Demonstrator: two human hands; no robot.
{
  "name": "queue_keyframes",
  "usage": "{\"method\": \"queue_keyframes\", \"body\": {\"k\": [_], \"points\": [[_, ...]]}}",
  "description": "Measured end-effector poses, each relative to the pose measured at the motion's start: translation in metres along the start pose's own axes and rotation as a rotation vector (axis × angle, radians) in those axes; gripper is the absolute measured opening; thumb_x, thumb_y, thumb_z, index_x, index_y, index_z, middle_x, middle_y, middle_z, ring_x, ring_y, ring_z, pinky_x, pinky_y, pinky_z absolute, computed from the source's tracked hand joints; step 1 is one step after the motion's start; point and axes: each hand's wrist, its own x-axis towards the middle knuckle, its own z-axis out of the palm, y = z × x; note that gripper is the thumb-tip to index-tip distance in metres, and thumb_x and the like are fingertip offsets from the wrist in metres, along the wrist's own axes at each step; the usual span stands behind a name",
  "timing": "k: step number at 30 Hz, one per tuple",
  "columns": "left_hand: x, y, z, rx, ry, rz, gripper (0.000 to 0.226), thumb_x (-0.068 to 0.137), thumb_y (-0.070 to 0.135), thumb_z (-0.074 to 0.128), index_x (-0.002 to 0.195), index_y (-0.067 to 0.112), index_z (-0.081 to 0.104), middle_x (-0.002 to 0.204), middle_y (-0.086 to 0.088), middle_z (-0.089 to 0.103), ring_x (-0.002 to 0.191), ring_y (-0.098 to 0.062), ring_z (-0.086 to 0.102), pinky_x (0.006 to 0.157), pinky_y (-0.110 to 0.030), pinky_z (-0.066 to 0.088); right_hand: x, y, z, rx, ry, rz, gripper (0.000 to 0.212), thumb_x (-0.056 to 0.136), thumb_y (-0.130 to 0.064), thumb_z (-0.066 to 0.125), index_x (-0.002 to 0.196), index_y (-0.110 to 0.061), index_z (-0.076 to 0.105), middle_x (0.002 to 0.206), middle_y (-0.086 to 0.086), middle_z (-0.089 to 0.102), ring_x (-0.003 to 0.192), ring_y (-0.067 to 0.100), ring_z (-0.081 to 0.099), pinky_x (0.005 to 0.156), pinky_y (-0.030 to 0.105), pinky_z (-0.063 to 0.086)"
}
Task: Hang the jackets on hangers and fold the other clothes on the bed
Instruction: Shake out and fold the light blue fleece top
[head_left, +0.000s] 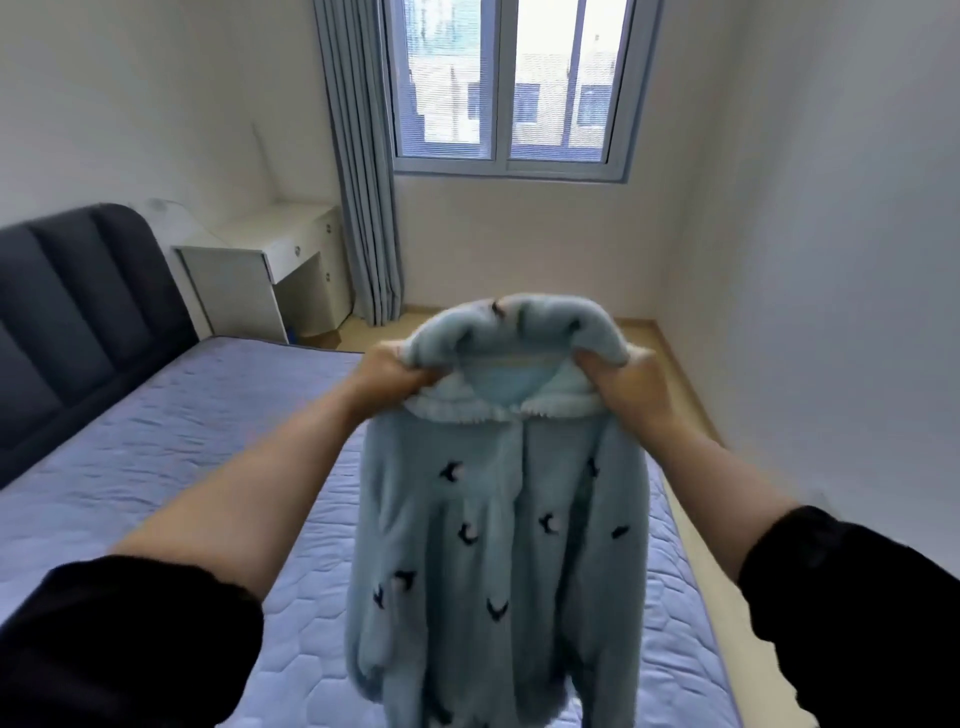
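Observation:
A fluffy light-blue jacket (498, 561) with small dark moon shapes hangs in the air over the bed (171, 441). My left hand (395, 376) grips its left shoulder by the hood. My right hand (626, 387) grips the right shoulder. The hood stands up between my hands, and the jacket's body hangs straight down, its front towards me. No hanger shows in this view.
The bed has a lilac quilted mattress and a dark padded headboard (78, 306) at the left. A white desk (275, 265) stands past it beside grey curtains (358, 171) and a window (511, 88). A strip of wooden floor (691, 415) runs along the right wall.

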Motion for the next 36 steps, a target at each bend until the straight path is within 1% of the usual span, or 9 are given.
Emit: {"method": "queue_keyframes", "body": {"k": [2,4,6,12,17,21,26,30,36], "points": [[0.006,0.005,-0.012,0.007,-0.091,0.028,0.015,0.073,0.025,0.083,0.079,0.027,0.068,0.073,0.017,0.066,0.062,0.011,0.057,0.058,-0.005,0.044,0.009,-0.009,-0.008,-0.002,-0.017,-0.059,0.039,0.068,-0.062,0.07,0.077,-0.024,0.067,0.077,-0.012,0.069,0.072,0.009,0.063,0.065,0.028,0.049],[0.005,-0.003,-0.021,0.298,-0.239,-0.038,0.018,0.068,0.03,0.086,0.076,0.028,0.07,0.068,0.019,0.065,0.06,0.01,0.055,0.055,-0.005,0.042,0.012,-0.005,-0.014,-0.209,-0.269,0.009,0.033,0.068,-0.062,0.073,0.073,-0.03,0.066,0.079,-0.016,0.067,0.077,0.006,0.063,0.069,0.027,0.049],[0.003,-0.015,-0.02,0.453,-0.154,-0.005,0.021,0.068,0.032,0.086,0.075,0.018,0.072,0.064,0.009,0.062,0.062,-0.001,0.052,0.057,-0.014,0.043,0.013,0.004,-0.014,-0.375,-0.417,0.075,0.031,0.068,-0.059,0.075,0.067,-0.03,0.063,0.075,-0.016,0.064,0.078,0.01,0.063,0.065,0.025,0.046],[-0.013,-0.025,-0.004,0.396,0.19,-0.085,0.037,0.073,0.047,0.077,0.054,0.02,0.062,0.049,0.012,0.05,0.053,-0.009,0.045,0.051,-0.029,0.032,0.016,0.022,-0.005,-0.458,-0.121,-0.205,0.056,0.066,-0.08,0.06,0.08,-0.026,0.06,0.069,-0.014,0.059,0.062,0.01,0.054,0.056,0.024,0.033],[-0.043,-0.026,0.011,0.353,0.212,-0.163,0.039,0.08,0.043,0.073,0.057,0.015,0.057,0.055,0.006,0.052,0.054,-0.009,0.042,0.049,-0.025,0.035,0.011,0.037,-0.003,-0.512,-0.28,-0.162,0.05,0.073,-0.072,0.06,0.081,-0.023,0.059,0.075,-0.005,0.058,0.07,0.018,0.054,0.065,0.028,0.035],[-0.073,-0.012,0.008,0.494,0.173,-0.045,0.039,0.081,0.047,0.071,0.065,0.014,0.058,0.06,0.005,0.054,0.06,-0.018,0.045,0.054,-0.031,0.034,-0.007,0.035,-0.028,-0.562,-0.24,-0.307,0.047,0.075,-0.069,0.061,0.073,-0.022,0.053,0.072,0.001,0.059,0.068,0.025,0.055,0.063,0.029,0.033],[-0.126,0.011,-0.004,0.875,0.114,0.199,0.048,0.085,0.056,0.061,0.09,0.009,0.066,0.077,-0.013,0.067,0.072,-0.036,0.059,0.063,-0.035,0.038,-0.065,0.016,-0.06,-0.779,-0.103,-0.501,0.059,0.083,-0.064,0.055,0.096,-0.008,0.064,0.089,0.015,0.07,0.078,0.037,0.067,0.064,0.036,0.044],[-0.182,0.035,-0.011,0.963,0.125,0.284,0.052,0.083,0.061,0.06,0.078,0.009,0.064,0.068,-0.014,0.064,0.058,-0.028,0.045,0.059,-0.031,0.031,-0.125,-0.002,-0.093,-0.853,-0.017,-0.457,0.068,0.08,-0.073,0.046,0.101,-0.011,0.062,0.083,0.015,0.07,0.075,0.039,0.066,0.063,0.037,0.045],[-0.274,0.039,-0.011,1.057,0.119,0.346,0.049,0.083,0.053,0.065,0.075,0.005,0.065,0.07,-0.019,0.067,0.062,-0.039,0.06,0.055,-0.031,0.032,-0.228,-0.026,-0.118,-0.844,0.033,-0.546,0.056,0.083,-0.058,0.062,0.09,-0.003,0.065,0.071,0.017,0.067,0.064,0.04,0.063,0.055,0.038,0.044]]}}
